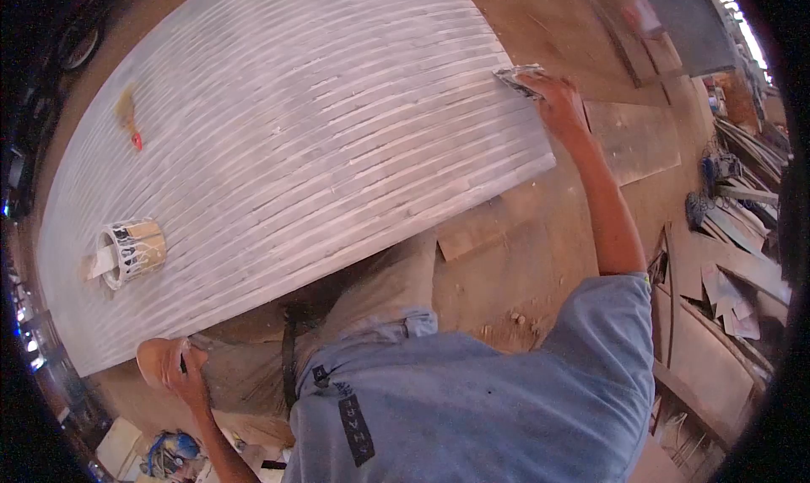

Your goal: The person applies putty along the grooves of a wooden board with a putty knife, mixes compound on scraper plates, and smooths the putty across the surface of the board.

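A large ribbed panel [312,137], streaked white and grey, lies before me. My right hand [553,99] is at the panel's right edge, fingers closed on a crumpled, white-smeared grey rag [516,78]. By the near left edge, my left hand [187,369] grips a smooth, tan, rounded cup-like thing [154,361]; what is inside it cannot be seen. A tin [145,245] with white drips stands on the panel's left part, a pale flat strip [103,262] sticking out of its mouth. Farther back lies a brush [126,112] with yellowish bristles and a red end.
Brown boards [506,230] lie under and beside the panel. Offcuts and wood scraps [734,314] are piled at the right. A blue object [173,453] sits among clutter at the lower left. My knees are close to the panel's near edge.
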`<move>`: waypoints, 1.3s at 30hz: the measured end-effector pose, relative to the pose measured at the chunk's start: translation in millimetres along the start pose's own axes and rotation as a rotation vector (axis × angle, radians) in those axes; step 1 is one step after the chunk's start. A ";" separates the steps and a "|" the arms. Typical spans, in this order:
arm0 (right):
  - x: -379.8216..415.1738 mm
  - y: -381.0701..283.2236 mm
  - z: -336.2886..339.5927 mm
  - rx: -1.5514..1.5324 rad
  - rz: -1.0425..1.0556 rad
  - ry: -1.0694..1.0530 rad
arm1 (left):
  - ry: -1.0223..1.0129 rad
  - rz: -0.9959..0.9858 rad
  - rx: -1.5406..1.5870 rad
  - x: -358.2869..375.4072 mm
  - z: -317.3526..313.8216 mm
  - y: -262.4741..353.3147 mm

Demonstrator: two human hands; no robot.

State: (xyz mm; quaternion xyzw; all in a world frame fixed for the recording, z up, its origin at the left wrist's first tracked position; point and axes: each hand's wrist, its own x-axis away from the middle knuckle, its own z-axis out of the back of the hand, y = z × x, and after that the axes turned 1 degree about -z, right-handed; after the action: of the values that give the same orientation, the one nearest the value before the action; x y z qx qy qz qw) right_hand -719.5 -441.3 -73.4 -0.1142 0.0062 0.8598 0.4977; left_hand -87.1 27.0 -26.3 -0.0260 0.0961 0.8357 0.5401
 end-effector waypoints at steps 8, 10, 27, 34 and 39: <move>50.5 -0.7 8.3 0.000 -0.027 0.005 | -0.218 0.187 0.248 -11.7 4.7 16.8; 60.6 -6.8 14.4 0.001 -0.036 0.000 | -0.268 0.187 0.274 -25.4 9.0 44.0; 146.3 -28.8 50.5 -0.151 -0.276 -0.044 | -0.280 0.258 0.210 -5.9 14.8 -4.5; -44.3 -23.0 1.6 -0.078 -0.055 0.185 | 0.104 0.079 0.005 6.6 22.5 -43.8; -149.7 21.5 -52.8 0.012 -0.058 0.152 | 0.084 0.049 0.042 8.7 38.8 -14.2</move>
State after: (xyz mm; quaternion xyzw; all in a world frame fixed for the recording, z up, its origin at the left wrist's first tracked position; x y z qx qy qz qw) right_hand -656.3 -586.6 -96.8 -0.1762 0.0460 0.8338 0.5211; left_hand -75.5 47.8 8.5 -0.0474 0.1368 0.8447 0.5153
